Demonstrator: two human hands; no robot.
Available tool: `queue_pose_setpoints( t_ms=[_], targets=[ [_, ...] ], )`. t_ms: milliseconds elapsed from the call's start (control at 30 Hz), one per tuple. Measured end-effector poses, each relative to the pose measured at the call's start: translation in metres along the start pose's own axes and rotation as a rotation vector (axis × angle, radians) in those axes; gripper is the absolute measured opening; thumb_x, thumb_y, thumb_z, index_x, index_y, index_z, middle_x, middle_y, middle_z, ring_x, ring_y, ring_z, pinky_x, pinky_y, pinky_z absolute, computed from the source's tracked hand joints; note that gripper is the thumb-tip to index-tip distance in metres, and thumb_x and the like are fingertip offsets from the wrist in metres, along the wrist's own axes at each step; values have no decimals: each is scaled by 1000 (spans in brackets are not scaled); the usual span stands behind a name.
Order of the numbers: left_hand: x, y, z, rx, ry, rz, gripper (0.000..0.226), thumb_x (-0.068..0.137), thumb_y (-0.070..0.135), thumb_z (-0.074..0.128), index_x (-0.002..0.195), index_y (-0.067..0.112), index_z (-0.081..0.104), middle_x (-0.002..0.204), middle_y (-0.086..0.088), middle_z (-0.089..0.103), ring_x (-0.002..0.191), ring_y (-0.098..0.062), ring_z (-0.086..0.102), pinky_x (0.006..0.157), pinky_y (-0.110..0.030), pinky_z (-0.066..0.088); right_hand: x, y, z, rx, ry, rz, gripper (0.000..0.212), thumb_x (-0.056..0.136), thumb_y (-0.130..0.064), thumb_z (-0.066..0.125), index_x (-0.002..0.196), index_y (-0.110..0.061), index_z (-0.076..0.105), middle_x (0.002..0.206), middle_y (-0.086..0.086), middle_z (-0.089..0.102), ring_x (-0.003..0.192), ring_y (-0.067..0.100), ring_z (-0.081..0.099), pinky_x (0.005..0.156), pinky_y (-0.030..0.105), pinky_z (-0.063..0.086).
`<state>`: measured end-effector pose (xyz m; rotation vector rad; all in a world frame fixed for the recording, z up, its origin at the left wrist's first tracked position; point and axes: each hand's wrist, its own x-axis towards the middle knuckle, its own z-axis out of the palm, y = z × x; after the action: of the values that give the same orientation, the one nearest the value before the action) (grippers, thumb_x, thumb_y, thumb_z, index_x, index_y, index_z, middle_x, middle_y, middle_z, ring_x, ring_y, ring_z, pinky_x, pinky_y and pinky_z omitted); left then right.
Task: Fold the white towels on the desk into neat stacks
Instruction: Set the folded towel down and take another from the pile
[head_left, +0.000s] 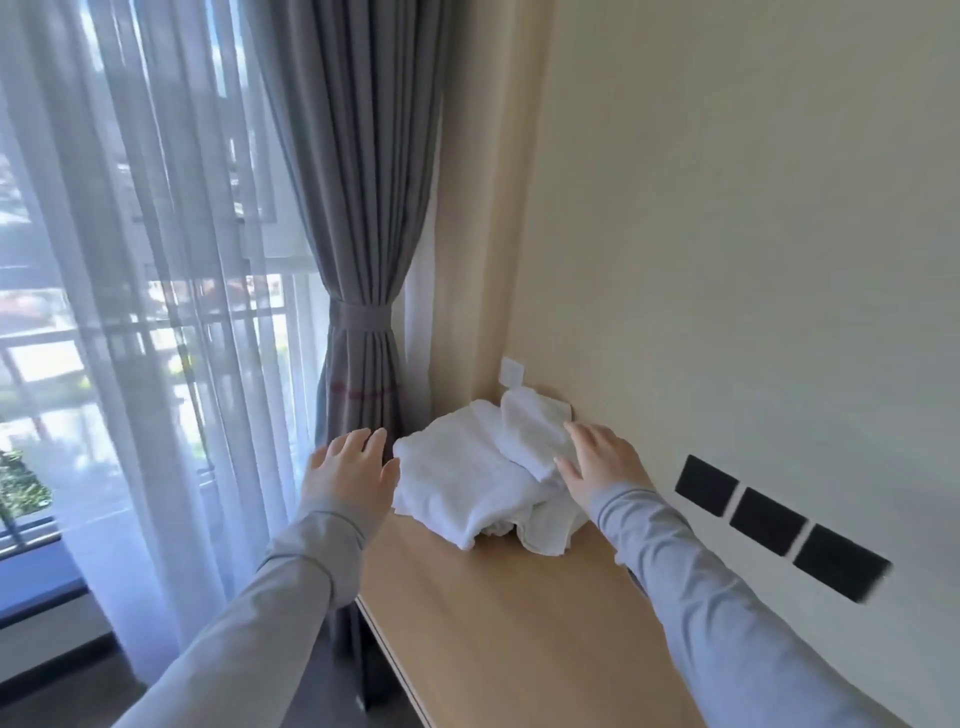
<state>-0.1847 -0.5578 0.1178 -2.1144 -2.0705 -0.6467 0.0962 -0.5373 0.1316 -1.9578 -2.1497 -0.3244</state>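
Observation:
A rumpled pile of white towels (467, 478) lies at the far end of a narrow wooden desk (498, 623), close to the wall. A smaller white towel (532, 428) sits loosely on top of the pile at its right. My left hand (350, 478) hovers just left of the pile with fingers spread, its thumb close to the towel edge. My right hand (605, 467) is at the pile's right side, fingers straight, touching the small top towel. Neither hand grips anything.
A cream wall (727, 260) runs along the desk's right side with three black socket plates (769, 522) and a white plate (511, 371) at the far end. A tied grey curtain (363, 322) and sheer curtains (130, 312) hang left of the desk.

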Motion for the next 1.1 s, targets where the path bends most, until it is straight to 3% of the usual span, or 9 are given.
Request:
queue_pose_setpoints(
  t_ms=[300,500,667,900,1000,1100],
  targets=[
    [89,-32,96,-46,-149,32,39,96,30,43,133,23,43,139,7,43,124,-16,42,98,-28,32,81,17,126,211,-134,206,49,96,-38,41,138,-13,36,139,6,46,127,20,43,101,29,36],
    [126,-40,157,-139,-297,-1,32,95,33,33,123,25,47,129,8,50,115,-18,47,93,-31,39,94,35,174,285,-221,299,48,97,-40,40,138,-15,36,139,4,46,127,19,43,99,29,41],
    [181,-41,214,-113,-407,57,49,97,40,33,143,23,31,144,9,38,131,-14,38,104,-32,35,105,54,202,335,-274,421,48,96,-38,41,140,-18,34,140,2,45,127,16,43,100,26,38],
    [287,-43,315,-315,-545,112,54,95,36,44,144,14,33,146,-5,38,133,-22,37,107,-39,33,103,38,253,746,-354,877,50,95,-26,49,141,-13,35,143,6,42,131,20,42,107,30,34],
    [335,-39,358,-377,-607,97,57,94,37,46,144,15,32,147,-6,35,132,-26,38,105,-42,36,120,24,271,912,-206,1105,37,92,-16,57,127,-5,51,123,14,58,109,23,56,88,27,46],
    [373,-31,395,-429,-649,75,60,93,36,51,144,11,31,147,-11,33,133,-30,36,107,-41,33,147,19,279,1039,-68,1244,16,89,-5,57,105,-5,59,89,9,63,94,30,60,68,17,41]
  ],
)
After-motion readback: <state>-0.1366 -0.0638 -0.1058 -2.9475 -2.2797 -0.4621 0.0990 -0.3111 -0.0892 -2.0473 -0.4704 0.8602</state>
